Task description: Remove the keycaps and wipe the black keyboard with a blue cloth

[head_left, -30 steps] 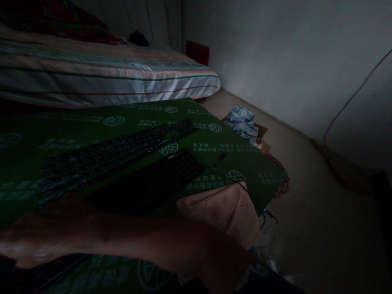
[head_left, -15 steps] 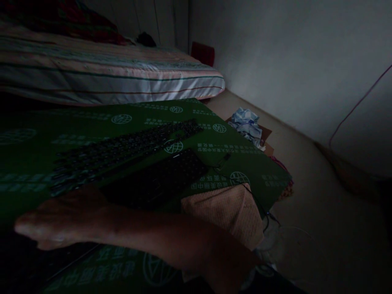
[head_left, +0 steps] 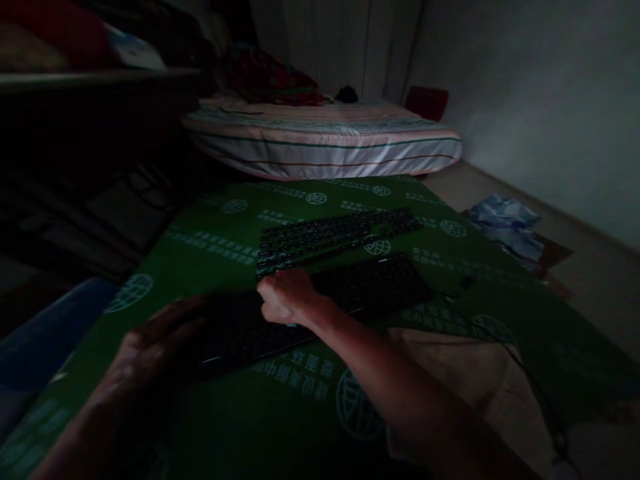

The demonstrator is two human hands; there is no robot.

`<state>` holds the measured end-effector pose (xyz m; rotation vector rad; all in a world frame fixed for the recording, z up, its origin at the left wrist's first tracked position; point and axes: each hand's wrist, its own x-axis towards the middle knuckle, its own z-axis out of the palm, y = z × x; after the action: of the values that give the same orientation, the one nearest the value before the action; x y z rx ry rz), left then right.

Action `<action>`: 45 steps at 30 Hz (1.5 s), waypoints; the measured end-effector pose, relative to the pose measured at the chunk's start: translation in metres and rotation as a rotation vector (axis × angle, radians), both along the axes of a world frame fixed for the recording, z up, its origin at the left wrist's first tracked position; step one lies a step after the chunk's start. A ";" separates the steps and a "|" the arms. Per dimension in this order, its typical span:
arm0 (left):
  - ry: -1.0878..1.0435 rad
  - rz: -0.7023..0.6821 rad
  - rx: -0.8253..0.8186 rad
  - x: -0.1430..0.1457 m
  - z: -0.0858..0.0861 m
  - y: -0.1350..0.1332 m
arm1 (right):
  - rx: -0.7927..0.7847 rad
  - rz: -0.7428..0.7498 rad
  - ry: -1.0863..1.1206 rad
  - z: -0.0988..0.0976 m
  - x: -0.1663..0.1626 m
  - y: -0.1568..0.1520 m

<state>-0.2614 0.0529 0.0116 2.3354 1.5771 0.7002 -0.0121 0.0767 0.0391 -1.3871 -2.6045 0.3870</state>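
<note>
Where our keyboard [head_left: 380,285] lies: mid-frame, flat on the green bench [head_left: 170,273], slanting from left of centre up toward the right.
Right hand [head_left: 286,297]: we have its fingers curled into a fist at the keyboard's middle; whether something is pinched inside, we cannot tell.
Left hand [head_left: 167,330]: left of centre, at the keyboard's left end, its fingers pointing inward; it is dark and blurred, so we cannot tell if it grips.
Dark keycaps [head_left: 325,233]: we see them in rows just above the keyboard, near the centre of the frame.
Brown cloth [head_left: 480,380]: lower right, partly behind our right forearm.
Cable [head_left: 560,440]: it runs from the keyboard's right end toward the lower right corner.
Bed [head_left: 350,150]: upper middle, under a striped cover.
</note>
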 end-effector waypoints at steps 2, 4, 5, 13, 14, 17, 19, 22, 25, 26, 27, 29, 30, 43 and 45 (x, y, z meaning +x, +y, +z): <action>-0.089 0.088 -0.110 -0.006 -0.007 0.005 | 0.015 -0.069 0.000 -0.003 0.002 0.001; -0.140 0.150 -0.189 -0.008 -0.012 0.008 | -0.012 -0.122 0.004 -0.006 0.006 0.003; -0.158 0.152 -0.206 -0.008 -0.012 0.008 | -0.024 -0.141 0.010 -0.008 0.007 0.004; -0.202 0.114 -0.211 -0.004 -0.013 0.001 | -0.005 -0.108 0.037 -0.016 0.003 -0.002; -0.205 0.110 -0.210 -0.004 -0.014 0.001 | 0.007 -0.087 0.013 -0.016 0.001 -0.004; -0.210 0.090 -0.199 -0.007 -0.019 0.002 | 0.050 -0.050 -0.057 -0.017 -0.003 -0.009; -0.214 0.075 -0.187 -0.009 -0.022 0.003 | 0.071 -0.047 -0.079 -0.018 -0.005 -0.010; -0.222 0.052 -0.178 -0.009 -0.024 0.003 | 0.094 -0.025 -0.098 -0.019 -0.006 -0.011; -0.220 0.062 -0.179 -0.007 -0.023 0.002 | 0.127 0.008 -0.110 -0.020 -0.008 -0.012; -0.219 0.068 -0.177 -0.007 -0.023 0.002 | 0.137 0.014 -0.112 -0.021 -0.008 -0.012; -0.219 0.070 -0.173 -0.006 -0.023 0.002 | 0.144 0.016 -0.112 -0.022 -0.009 -0.012; -0.220 0.065 -0.168 -0.006 -0.022 0.002 | 0.150 0.019 -0.109 -0.024 -0.010 -0.012; -0.223 0.061 -0.168 -0.006 -0.022 0.002 | 0.152 0.019 -0.106 -0.025 -0.010 -0.012; -0.237 0.067 -0.175 -0.005 -0.024 0.000 | 0.144 0.008 -0.075 -0.022 -0.006 -0.012; -0.237 0.059 -0.172 -0.005 -0.023 0.000 | 0.121 -0.001 -0.082 -0.021 -0.004 -0.011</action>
<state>-0.2661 0.0528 -0.0113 2.0104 1.5393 0.7881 -0.0163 0.0656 0.0180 -1.3915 -2.6428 0.1719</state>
